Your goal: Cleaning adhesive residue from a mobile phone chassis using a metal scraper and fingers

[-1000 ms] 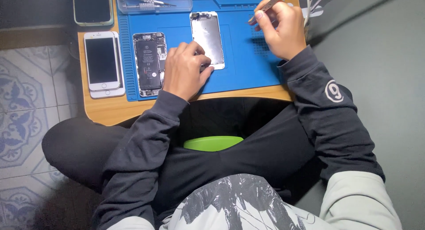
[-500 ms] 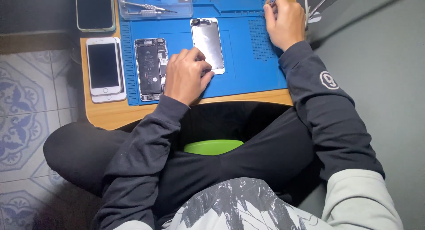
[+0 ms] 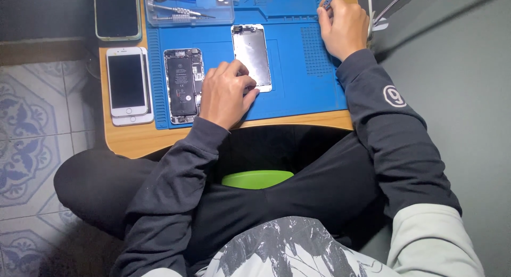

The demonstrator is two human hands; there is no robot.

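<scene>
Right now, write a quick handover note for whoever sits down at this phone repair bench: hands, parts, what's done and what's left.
Left hand: resting on the blue mat, fingers on the lower edge of the detached screen panel.
Right hand: at the mat's far right corner, closed on a small dark tool; which tool, I cannot tell.
Opened phone: lies left of the panel, battery exposed.
Two whole phones are stacked on the wooden table left of the mat; a dark phone lies above them. Screwdrivers lie in the clear tray.
Done: screen is off the body.
Left: panel and body are still apart.
</scene>
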